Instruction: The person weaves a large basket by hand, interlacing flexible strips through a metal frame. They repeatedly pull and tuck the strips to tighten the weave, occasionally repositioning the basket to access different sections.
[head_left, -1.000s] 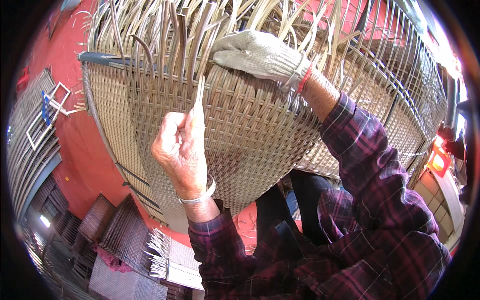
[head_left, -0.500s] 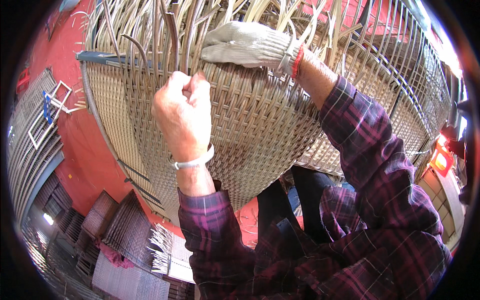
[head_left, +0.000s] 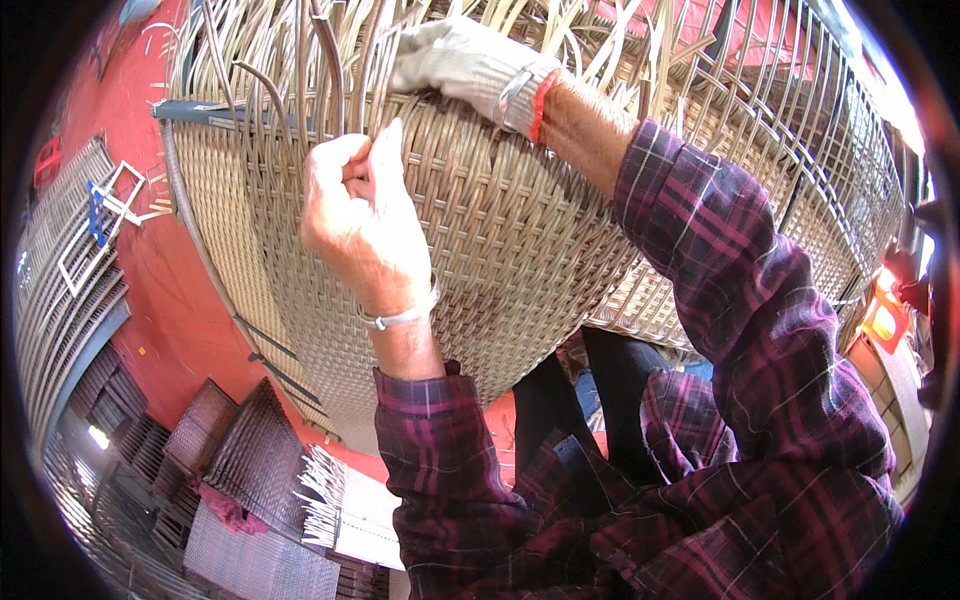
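Observation:
A large curved wicker panel (head_left: 500,220), woven from tan and brown flat strands, fills the space before me. Loose strand ends (head_left: 330,60) stick up along its far edge. My bare left hand (head_left: 365,220), with a pale bracelet at the wrist, is closed at the weave's upper edge, thumb and forefinger pinching at the foot of an upright wicker strand. Just beyond and to its right, my right hand (head_left: 460,65) wears a whitish knit glove with a red cuff. Its fingers bend round a wicker strand among the upright ends; the fingertips are partly hidden.
A dark flat bar (head_left: 200,112) crosses the panel's left end. Bare frame rods (head_left: 800,110) rise at the right. On the red floor (head_left: 165,320) at left lie slatted frames (head_left: 60,270) and stacked woven panels (head_left: 250,440). An orange object (head_left: 883,310) is at far right.
My gloved right hand has moved away from me and slightly left, its fingers now bent more. My left hand has shifted slightly, its thumb more upright.

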